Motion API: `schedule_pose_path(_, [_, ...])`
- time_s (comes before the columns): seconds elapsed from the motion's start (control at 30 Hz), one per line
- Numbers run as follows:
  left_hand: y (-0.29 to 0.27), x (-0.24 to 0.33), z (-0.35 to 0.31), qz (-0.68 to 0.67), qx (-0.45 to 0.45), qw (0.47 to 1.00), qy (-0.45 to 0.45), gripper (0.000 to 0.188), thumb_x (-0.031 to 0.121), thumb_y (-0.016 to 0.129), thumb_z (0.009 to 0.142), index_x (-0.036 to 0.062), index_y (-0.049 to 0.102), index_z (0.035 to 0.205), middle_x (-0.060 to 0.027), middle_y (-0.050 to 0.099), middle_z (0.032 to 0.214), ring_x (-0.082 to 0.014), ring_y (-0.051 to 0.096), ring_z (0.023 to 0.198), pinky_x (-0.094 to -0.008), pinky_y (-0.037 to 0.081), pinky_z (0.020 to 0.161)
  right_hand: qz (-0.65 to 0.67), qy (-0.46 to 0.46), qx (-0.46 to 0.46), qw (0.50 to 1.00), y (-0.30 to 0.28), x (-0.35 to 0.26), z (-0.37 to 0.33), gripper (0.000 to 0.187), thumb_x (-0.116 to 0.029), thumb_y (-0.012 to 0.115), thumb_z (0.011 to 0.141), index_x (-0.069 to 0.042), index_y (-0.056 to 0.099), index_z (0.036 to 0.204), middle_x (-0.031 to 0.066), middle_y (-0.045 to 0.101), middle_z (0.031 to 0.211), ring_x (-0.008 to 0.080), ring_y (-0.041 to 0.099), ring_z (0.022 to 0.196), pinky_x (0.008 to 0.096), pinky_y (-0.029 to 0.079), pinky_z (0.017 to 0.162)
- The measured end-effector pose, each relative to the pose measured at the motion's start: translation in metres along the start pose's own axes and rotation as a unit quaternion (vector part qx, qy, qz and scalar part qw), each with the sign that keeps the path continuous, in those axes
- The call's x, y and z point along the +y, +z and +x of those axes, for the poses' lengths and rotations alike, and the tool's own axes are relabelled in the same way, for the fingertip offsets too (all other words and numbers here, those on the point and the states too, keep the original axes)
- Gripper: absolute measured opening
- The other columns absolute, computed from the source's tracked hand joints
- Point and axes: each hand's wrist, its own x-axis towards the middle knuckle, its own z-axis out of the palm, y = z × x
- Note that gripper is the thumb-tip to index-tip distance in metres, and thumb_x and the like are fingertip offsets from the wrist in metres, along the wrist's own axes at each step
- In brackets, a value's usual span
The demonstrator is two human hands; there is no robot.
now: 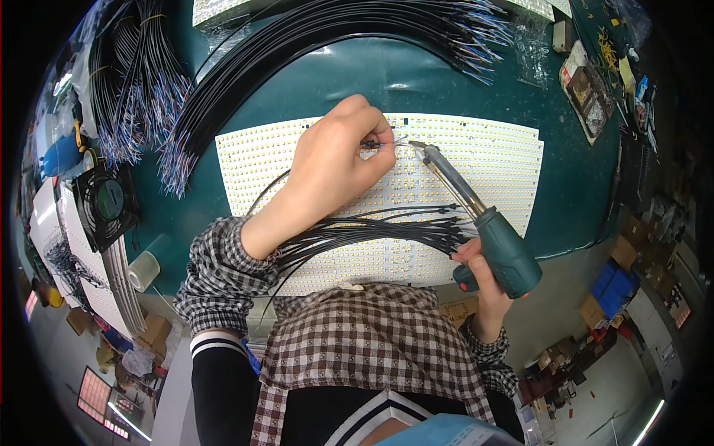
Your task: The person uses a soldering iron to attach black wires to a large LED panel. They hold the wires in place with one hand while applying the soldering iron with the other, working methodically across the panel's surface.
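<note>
The left grip (pixel 343 152) pinches a wire (pixel 402 143) near its end above the board (pixel 491 167), likely steadying it for the iron (pixel 512 253), whose tip is just beside. The right grip (pixel 482 273) wraps the iron, angled inward. Cables (pixel 405 230) lie bodyward of the left grip, probably for easy reach.

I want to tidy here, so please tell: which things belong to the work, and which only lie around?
Work in hand:
green soldering gun (right hand)
wire (left hand)
black cables
white LED panel

Seemingly just lying about:
black fan
cardboard box
</note>
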Motion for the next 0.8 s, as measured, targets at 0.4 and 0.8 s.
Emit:
schedule_pose_path(0.4, [0.0006,-0.0009,0.0004,0.003,-0.001,1.0,-0.001,0.009,0.01,0.071,0.077,0.0051,0.064,0.081,-0.0101,0.06,0.084,-0.0296,0.064,0.076,-0.0398,0.051,0.066,-0.013,0.004,0.014,1.0,0.0024,-0.0019,-0.0002,0.006,0.006,0.071,0.086,0.004,0.07,0.092,0.0092,0.071,0.088,0.0081,0.059,0.064,0.023,0.045,0.054])
schedule_pose_path(0.8, [0.0009,0.0,0.0004,0.006,0.0,1.0,0.001,0.008,0.01,0.071,0.078,0.0051,0.064,0.08,-0.0102,0.06,0.084,-0.0303,0.063,0.074,-0.0403,0.05,0.066,-0.008,0.002,0.021,1.0,0.0031,-0.0053,-0.0009,0.008,0.004,0.069,0.088,0.006,0.068,0.096,0.0121,0.07,0.088,0.017,0.066,0.076,0.0298,0.053,0.068])
